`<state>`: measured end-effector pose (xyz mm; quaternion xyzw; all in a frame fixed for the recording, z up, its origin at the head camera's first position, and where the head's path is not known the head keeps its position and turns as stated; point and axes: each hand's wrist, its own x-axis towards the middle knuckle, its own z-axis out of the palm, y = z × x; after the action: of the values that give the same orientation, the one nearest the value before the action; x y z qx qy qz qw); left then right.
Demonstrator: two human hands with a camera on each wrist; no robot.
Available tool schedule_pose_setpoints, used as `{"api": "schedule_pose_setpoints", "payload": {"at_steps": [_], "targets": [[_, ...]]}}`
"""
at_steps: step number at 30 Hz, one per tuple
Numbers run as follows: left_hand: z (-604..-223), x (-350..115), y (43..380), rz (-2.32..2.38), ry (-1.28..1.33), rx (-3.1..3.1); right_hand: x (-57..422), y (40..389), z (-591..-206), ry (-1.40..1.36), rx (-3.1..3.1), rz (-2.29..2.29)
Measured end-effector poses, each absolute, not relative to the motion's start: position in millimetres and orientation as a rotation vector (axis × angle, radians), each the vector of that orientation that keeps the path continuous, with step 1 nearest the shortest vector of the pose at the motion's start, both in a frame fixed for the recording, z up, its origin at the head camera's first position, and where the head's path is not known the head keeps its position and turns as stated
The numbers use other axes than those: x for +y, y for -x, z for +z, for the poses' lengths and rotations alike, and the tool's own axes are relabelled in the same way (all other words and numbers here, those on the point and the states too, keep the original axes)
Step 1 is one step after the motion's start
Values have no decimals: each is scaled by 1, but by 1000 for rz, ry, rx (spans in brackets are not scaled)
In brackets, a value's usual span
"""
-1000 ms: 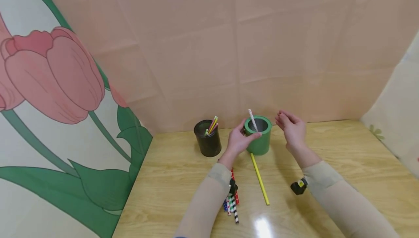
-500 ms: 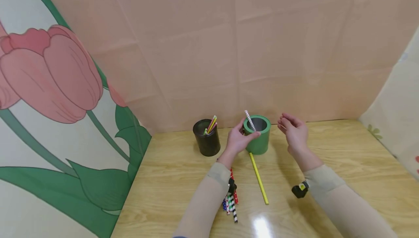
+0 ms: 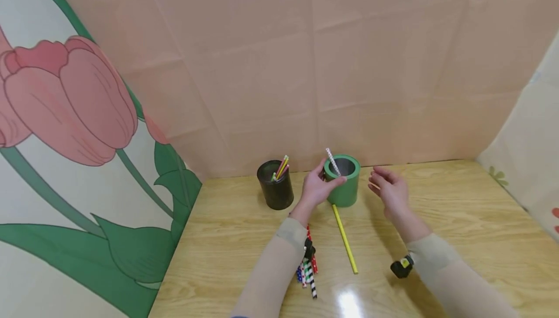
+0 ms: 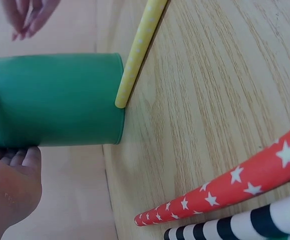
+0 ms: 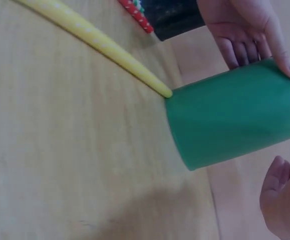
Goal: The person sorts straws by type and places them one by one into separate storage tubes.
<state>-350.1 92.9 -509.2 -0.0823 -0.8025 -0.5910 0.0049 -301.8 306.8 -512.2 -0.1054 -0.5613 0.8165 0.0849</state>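
My left hand (image 3: 315, 188) grips the green cylindrical cup (image 3: 348, 192) from its left side, thumb over the front of the rim and fingers on the far side. A white patterned paper straw (image 3: 333, 160) leans inside that cup, its top above the rim. To the right, my right hand (image 3: 391, 192) hovers with loosely bent fingers, nothing in them, apart from the cup in the right wrist view. One yellow straw with pale dots (image 4: 140, 55) lies on the table, its far end at the cup's base.
Left of the green cup stands a black cup (image 3: 278, 192) holding several straws (image 3: 283, 166). Under my left forearm lie more straws, among them a red starred straw (image 4: 225, 195) and a black-and-white striped straw (image 4: 245, 224). A draped pinkish sheet (image 3: 262, 90) backs the table.
My right hand has dropped a little beside the green cup, and its fingers have spread slightly. The left hand keeps its grip, and the straw in the cup leans a little more to the left.
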Motion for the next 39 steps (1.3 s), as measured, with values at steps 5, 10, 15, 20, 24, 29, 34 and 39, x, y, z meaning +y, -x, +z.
{"api": "schedule_pose_setpoints", "payload": {"at_steps": [5,10,15,20,24,29,34,39], "targets": [[-510,93,350,-1845,252,-2519,306,294,-528,301,-1908,2448],[-509,93,350,-1857,255,-2507,305,287,-542,212,-2225,2353],[-509,94,348,-1858,264,-2507,302,277,-548,132,-2417,2252],[-512,94,348,-1854,250,-2506,300,272,-555,84,-2449,2256],[-509,94,348,-1851,232,-2512,299,270,-556,58,-2428,2305],[-507,94,348,-1841,223,-2523,297,267,-557,4,-2454,2371],[-509,94,350,-1835,224,-2533,292,263,-560,-10,-2525,2353],[-509,94,351,-1830,241,-2528,289,259,-560,-32,-2592,2275]]}}
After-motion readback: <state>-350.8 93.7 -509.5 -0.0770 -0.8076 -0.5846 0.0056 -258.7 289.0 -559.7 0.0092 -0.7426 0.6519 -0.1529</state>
